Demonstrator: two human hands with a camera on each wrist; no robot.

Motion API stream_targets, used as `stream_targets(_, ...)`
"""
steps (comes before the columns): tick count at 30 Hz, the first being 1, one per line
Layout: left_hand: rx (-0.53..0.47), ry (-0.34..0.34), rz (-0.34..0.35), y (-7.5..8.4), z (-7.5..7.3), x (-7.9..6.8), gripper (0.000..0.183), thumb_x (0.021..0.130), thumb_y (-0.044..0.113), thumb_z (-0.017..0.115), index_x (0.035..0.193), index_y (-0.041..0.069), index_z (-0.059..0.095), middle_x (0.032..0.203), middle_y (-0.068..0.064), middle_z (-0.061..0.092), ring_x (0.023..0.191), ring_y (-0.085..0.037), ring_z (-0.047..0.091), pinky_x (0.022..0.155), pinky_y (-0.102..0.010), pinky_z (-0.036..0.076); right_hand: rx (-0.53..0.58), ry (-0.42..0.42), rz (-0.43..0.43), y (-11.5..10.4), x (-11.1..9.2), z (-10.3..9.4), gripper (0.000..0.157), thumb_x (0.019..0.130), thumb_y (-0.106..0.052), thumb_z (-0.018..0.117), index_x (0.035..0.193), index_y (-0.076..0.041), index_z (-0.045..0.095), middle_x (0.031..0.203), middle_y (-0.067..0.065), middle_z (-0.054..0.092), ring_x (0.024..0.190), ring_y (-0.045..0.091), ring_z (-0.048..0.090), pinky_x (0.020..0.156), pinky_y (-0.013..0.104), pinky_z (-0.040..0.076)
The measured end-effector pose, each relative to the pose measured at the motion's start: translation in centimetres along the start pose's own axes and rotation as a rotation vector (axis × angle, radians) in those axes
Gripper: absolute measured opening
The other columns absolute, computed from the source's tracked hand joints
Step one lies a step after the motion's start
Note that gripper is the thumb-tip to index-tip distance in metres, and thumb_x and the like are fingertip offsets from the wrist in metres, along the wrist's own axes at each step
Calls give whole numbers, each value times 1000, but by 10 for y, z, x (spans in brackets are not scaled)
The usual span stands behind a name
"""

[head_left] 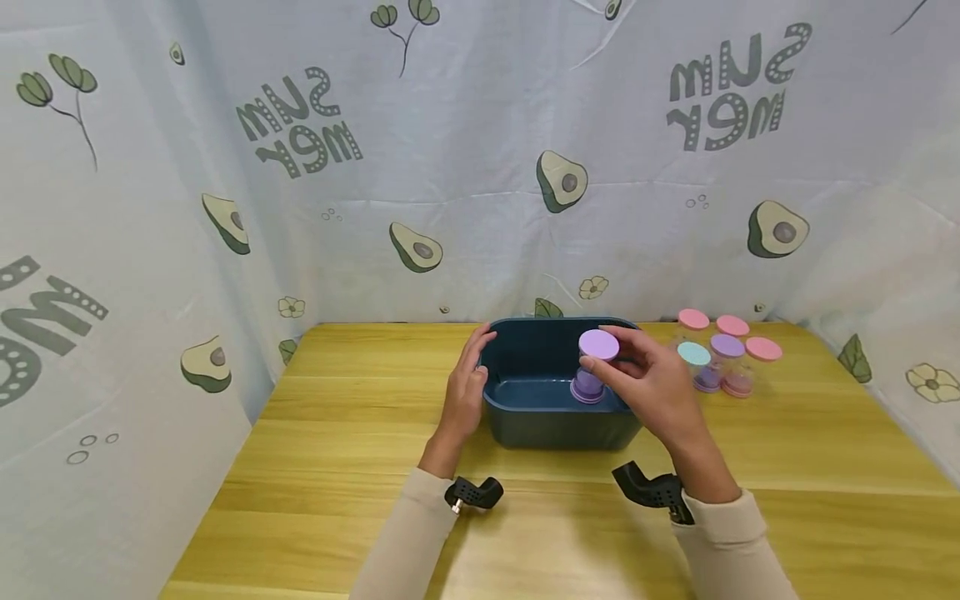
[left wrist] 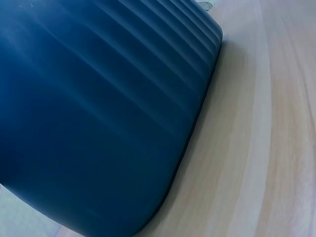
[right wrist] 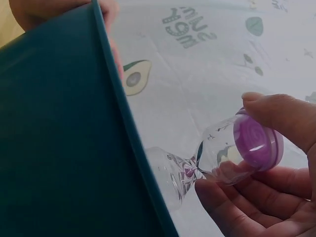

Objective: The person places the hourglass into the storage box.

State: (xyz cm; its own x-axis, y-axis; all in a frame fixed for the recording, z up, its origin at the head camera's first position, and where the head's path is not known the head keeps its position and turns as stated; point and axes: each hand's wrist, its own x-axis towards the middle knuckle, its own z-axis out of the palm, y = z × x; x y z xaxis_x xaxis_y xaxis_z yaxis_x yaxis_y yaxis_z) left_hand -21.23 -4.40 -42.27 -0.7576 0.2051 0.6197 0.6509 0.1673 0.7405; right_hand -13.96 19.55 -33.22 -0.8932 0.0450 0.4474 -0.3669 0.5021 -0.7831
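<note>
My right hand (head_left: pixel 663 387) pinches a small hourglass (head_left: pixel 598 344) by its purple upper cap. In the right wrist view, the thumb is on the cap (right wrist: pixel 256 143) and the other fingers lie under the clear glass. The hourglass is over a dark blue-green plastic bin (head_left: pixel 558 429), its lower bulb (right wrist: pixel 170 173) partly hidden by the rim. My left hand (head_left: pixel 461 396) rests at the bin's left end, fingers extended along the rim. Only the bin's ribbed outer wall (left wrist: pixel 108 98) and the table show in the left wrist view.
To the right of the bin stand several hourglasses, with pink (head_left: pixel 763 348), purple (head_left: pixel 727 346) and teal (head_left: pixel 694 353) caps. The wooden table (head_left: pixel 345 450) ends at a white curtain (head_left: pixel 480 250) printed with avocados and lettering.
</note>
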Motion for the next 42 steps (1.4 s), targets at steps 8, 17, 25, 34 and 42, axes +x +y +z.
stream_targets(8, 3, -8, -23, 32, -6, 2, 49, 89, -7, 29, 136, -11, 43, 149, -26, 35, 139, -40, 30, 112, -55, 25, 33, -35, -24, 5, 4, 11, 46, 80, -17, 78, 121, -4, 63, 106, 11, 66, 88, 2, 63, 76, 11, 50)
stream_targets(17, 29, 11, -17, -7, 4, 3, 51, 92, 3, 28, 140, 0, 44, 152, -14, 34, 142, -24, 29, 112, -52, 26, 24, -109, -7, 3, 8, 22, 47, 81, -24, 77, 122, -8, 62, 109, 7, 66, 94, 14, 66, 78, 14, 51)
stream_targets(25, 42, 12, -45, -13, 6, 1, 53, 92, 14, 28, 142, 8, 45, 154, -4, 34, 142, -17, 29, 113, -50, 27, 4, -165, -34, -2, 13, 36, 46, 80, -19, 78, 119, -3, 61, 108, 13, 66, 95, 23, 66, 80, 34, 55)
stream_targets(34, 4, -7, -67, 11, 0, 1, 52, 90, -4, 29, 140, -4, 42, 153, -17, 33, 142, -32, 28, 112, -55, 24, 35, -235, -28, 3, 20, 49, 48, 78, -23, 79, 118, -5, 61, 110, 10, 65, 96, 22, 66, 79, 32, 56)
stream_targets(42, 13, -8, -91, 30, -3, 3, 51, 89, 0, 28, 137, -8, 43, 151, -23, 33, 141, -36, 29, 111, -57, 25, 15, -309, -28, 4, 28, 57, 48, 78, -22, 80, 117, -3, 61, 109, 12, 66, 95, 23, 67, 78, 31, 56)
